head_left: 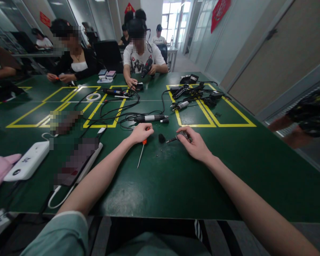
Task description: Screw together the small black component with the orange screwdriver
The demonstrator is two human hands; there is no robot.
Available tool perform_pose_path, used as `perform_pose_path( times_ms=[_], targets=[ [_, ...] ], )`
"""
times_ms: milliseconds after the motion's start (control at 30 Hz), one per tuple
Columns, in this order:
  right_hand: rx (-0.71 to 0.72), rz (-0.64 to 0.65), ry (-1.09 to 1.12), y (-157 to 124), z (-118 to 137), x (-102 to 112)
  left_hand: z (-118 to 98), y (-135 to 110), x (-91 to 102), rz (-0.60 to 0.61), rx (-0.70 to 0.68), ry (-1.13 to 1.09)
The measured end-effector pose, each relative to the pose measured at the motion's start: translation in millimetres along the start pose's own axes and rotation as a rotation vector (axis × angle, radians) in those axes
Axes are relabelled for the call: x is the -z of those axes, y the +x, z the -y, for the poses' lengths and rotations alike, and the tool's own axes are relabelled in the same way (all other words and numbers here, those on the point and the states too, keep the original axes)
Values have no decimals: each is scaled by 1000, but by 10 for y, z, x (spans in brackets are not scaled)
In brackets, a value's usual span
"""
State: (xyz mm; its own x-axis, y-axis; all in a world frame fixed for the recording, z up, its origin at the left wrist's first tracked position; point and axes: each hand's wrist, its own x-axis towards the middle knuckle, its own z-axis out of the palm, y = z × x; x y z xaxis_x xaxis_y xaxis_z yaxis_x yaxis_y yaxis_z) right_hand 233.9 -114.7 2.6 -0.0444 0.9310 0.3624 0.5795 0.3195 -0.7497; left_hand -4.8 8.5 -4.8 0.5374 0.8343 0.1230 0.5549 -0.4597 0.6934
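My left hand [142, 133] is closed around the orange handle of a screwdriver [141, 155], whose thin metal shaft slants down toward the table. To its right, my right hand [193, 142] grips a dark metal part with a thin shaft [172, 140] that points left; the fingers hide much of it. Beside the shaft's tip lies a small black piece [162, 138]. A few tiny bits, perhaps screws [161, 150], are scattered below it. Just beyond my hands rests a grey and black pen-like power tool [151, 118] with a cord.
Chargers and cables [186, 93] pile up at the back right of the green table [176, 192]. On the left are a white power bank [28, 161], a phone [76, 161] and a white tape ring [93, 97]. Across the table a person holds a black drill [147, 67].
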Motion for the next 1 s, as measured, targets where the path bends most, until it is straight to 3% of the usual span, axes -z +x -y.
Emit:
perform_pose_path(
  times_ms=[300,433,600,800,1000],
  targets=[
    [-56,-247,107,38,-82,-11,45,32,-43,-13,-32,-169],
    [-105,-145,60,52,-141,13,76,26,-58,-15,-56,-86],
    [-115,22,41,40,-177,-10,41,25,-5,43,-210,138],
    [-177,-41,280,76,-253,-39,-100,36,-16,150,-255,277],
    [-255,-103,404,101,-313,-53,-170,21,94,232,-225,38]
  ],
)
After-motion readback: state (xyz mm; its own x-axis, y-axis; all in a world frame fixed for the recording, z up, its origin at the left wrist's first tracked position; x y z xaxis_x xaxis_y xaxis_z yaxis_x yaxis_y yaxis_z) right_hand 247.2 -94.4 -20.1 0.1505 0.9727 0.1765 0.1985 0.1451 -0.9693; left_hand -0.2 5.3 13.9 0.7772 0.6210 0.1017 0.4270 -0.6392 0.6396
